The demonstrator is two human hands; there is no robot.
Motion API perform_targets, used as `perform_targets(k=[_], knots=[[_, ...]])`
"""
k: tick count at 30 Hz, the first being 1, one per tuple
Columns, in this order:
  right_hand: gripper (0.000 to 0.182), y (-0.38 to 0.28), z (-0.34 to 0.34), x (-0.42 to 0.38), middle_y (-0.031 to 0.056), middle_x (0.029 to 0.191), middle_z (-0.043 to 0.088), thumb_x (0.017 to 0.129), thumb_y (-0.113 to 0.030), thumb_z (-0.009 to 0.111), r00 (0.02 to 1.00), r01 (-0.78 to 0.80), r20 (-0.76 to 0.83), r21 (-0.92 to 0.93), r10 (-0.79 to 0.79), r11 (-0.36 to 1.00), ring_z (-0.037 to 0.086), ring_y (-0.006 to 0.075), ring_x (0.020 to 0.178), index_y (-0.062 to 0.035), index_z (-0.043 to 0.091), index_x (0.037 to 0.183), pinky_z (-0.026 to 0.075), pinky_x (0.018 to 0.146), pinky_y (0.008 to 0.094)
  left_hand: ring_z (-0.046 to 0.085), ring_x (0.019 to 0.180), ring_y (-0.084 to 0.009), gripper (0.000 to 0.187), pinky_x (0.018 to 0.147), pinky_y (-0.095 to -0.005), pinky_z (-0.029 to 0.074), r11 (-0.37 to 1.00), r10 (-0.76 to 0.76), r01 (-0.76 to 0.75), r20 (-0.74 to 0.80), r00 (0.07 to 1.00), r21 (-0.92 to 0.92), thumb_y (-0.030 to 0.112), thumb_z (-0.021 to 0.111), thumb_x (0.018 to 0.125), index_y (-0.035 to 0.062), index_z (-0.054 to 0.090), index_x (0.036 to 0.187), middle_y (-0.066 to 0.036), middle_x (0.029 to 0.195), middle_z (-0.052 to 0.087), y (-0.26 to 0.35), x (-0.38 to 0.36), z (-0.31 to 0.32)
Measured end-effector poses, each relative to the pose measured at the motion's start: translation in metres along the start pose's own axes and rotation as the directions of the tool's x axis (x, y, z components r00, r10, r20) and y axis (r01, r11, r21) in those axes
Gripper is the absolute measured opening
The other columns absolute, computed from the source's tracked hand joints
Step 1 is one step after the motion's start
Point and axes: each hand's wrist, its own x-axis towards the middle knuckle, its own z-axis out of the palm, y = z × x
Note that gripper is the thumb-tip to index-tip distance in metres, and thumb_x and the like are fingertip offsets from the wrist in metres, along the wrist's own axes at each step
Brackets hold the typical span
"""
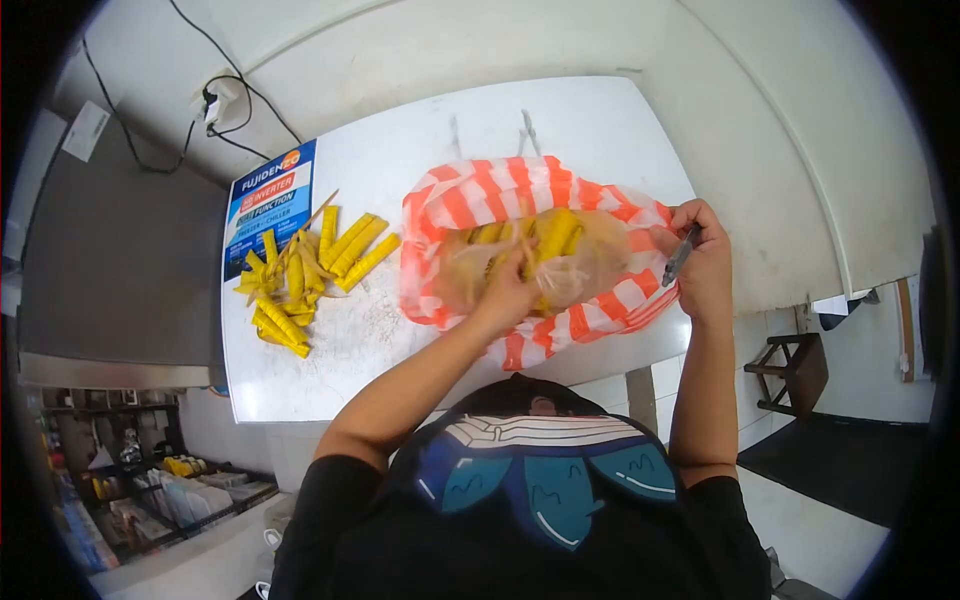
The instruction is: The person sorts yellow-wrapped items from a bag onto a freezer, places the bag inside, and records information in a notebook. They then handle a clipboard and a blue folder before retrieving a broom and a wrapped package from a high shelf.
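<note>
A red-and-white striped plastic bag lies spread on the white freezer top. Inside it is a clear plastic bag holding several yellow-wrapped rolls. My left hand reaches into the striped bag, its fingers closed on the clear plastic above the rolls; the fingertips are partly hidden. At the striped bag's right end, my right hand is closed around a slim dark grey tool, perhaps a cutter or small knife. The bag's edge touches that hand.
Loose yellow-wrapped rolls and a tied bunch of them lie left of the bag. Behind them is a blue label on the freezer top. Cords hang from a wall outlet. A dark stool stands at right.
</note>
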Motion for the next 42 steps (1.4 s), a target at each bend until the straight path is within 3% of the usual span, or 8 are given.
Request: perform_targets(k=[6,9,14,17,20,25,32,42], knots=[[0.023,-0.010,-0.011,0.003,0.0008,0.082,0.052,0.072,0.004,0.067,0.955,0.275,-0.074,-0.151,-0.288,0.950,0.048,0.0108,0.077,-0.0069,0.048,0.080,0.041,0.072,0.0230,0.050,0.112,-0.0270,0.070,0.095,-0.0338,0.041,0.503,0.663,-0.468,0.023,0.748,0.726,0.018,0.069,0.074,0.0051,0.035,0.134,-0.017,0.128,0.044,0.005,0.015,0.028],[0.021,-0.012,-0.041,0.010,0.0007,0.085,0.049,0.077,0.004,0.064,0.978,0.197,-0.061,-0.067,-0.201,0.978,0.048,0.0111,0.084,-0.0074,0.047,0.083,0.040,0.079,0.0234,0.053,0.109,-0.0289,0.060,0.092,-0.0362,0.043,0.414,0.489,-0.334,0.103,0.866,0.846,0.023,0.070,0.073,0.0066,0.047,0.126,-0.019,0.118,0.052,0.062,-0.030,0.002],[0.014,-0.047,-0.065,0.011,0.0026,0.090,0.049,0.086,-0.002,0.058,0.968,0.252,-0.030,0.099,-0.251,0.963,0.049,0.0124,0.088,-0.0071,0.045,0.090,0.041,0.085,0.0253,0.061,0.079,-0.0142,0.035,0.074,-0.0310,0.050,0.787,0.500,-0.303,-0.265,0.825,0.538,0.013,0.067,0.076,0.0042,0.060,0.109,-0.012,0.091,0.063,0.117,-0.096,-0.114],[0.013,-0.046,-0.066,0.008,0.0036,0.094,0.051,0.086,-0.004,0.058,0.973,0.230,-0.024,0.113,-0.229,0.967,0.050,0.0132,0.090,-0.0067,0.046,0.089,0.040,0.087,0.0272,0.056,0.103,-0.0266,0.056,0.088,-0.0380,0.045,0.590,0.672,0.289,-0.657,0.341,0.754,0.019,0.071,0.073,0.0047,0.049,0.122,-0.016,0.112,0.057,0.089,-0.122,-0.224],[0.013,-0.042,-0.063,0.011,0.0044,0.095,0.053,0.086,-0.004,0.059,0.973,0.231,-0.004,0.148,-0.233,0.962,0.050,0.0137,0.090,-0.0065,0.046,0.090,0.040,0.087,0.0279,0.041,0.121,-0.0331,0.076,0.098,-0.0435,0.035,0.778,0.109,0.629,-0.984,-0.142,-0.005,0.030,0.072,0.066,0.0031,0.041,0.129,-0.022,0.124,0.047,0.051,-0.135,-0.288],[0.014,-0.046,-0.053,0.011,0.0045,0.094,0.053,0.086,-0.002,0.058,0.973,0.228,-0.005,0.115,-0.229,0.967,0.051,0.0148,0.091,-0.0065,0.046,0.089,0.040,0.088,0.0287,0.054,0.101,-0.0340,0.079,0.087,-0.0418,0.045,0.811,0.023,0.585,-1.000,-0.013,0.012,0.025,0.077,0.061,0.0036,0.040,0.127,-0.022,0.114,0.053,-0.016,-0.149,-0.350],[0.015,-0.048,-0.058,0.004,0.0066,0.096,0.054,0.086,0.000,0.057,0.982,0.188,-0.001,0.137,-0.189,0.973,0.052,0.0153,0.091,-0.0066,0.043,0.089,0.040,0.089,0.0300,0.057,0.087,-0.0207,0.046,0.074,-0.0293,0.050,0.880,0.134,-0.471,-0.981,0.137,0.054,-0.005,0.068,0.069,0.0061,0.045,0.108,-0.011,0.101,0.056,-0.031,-0.198,-0.316],[0.016,-0.044,-0.055,0.006,0.0076,0.096,0.054,0.085,0.001,0.056,0.975,0.215,0.024,0.122,-0.220,0.969,0.052,0.0151,0.091,-0.0067,0.043,0.089,0.041,0.088,0.0296,0.048,0.100,-0.0169,0.044,0.088,-0.0289,0.041,0.793,0.545,-0.328,-0.838,0.007,0.513,-0.006,0.072,0.068,0.0086,0.042,0.096,-0.006,0.108,0.047,-0.008,-0.205,-0.306]])
